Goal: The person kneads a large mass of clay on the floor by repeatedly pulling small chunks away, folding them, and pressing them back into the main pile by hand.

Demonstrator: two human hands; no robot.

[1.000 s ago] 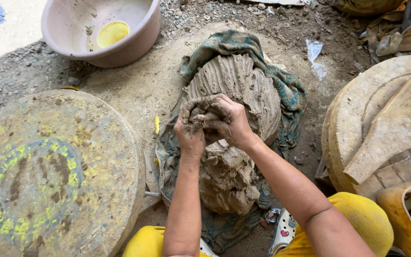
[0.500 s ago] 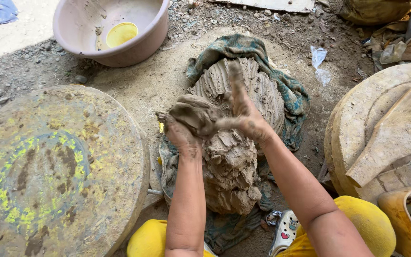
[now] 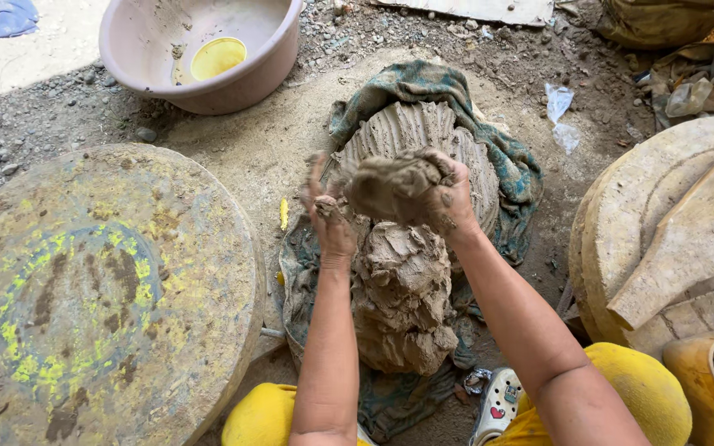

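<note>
Your right hand (image 3: 448, 194) grips a lump (image 3: 394, 186) of wet clay, fingers curled around its far side, and holds it above the clay mound (image 3: 402, 289). Your left hand (image 3: 328, 219) is just beside the lump, fingers stretched up and loose, grasping nothing; whether it touches the lump you cannot tell. The mound lies on a green cloth (image 3: 506, 165) on the ground, between the round stone disc (image 3: 101, 289) and a second disc (image 3: 663, 223). A pink basin (image 3: 200, 83) stands behind.
</note>
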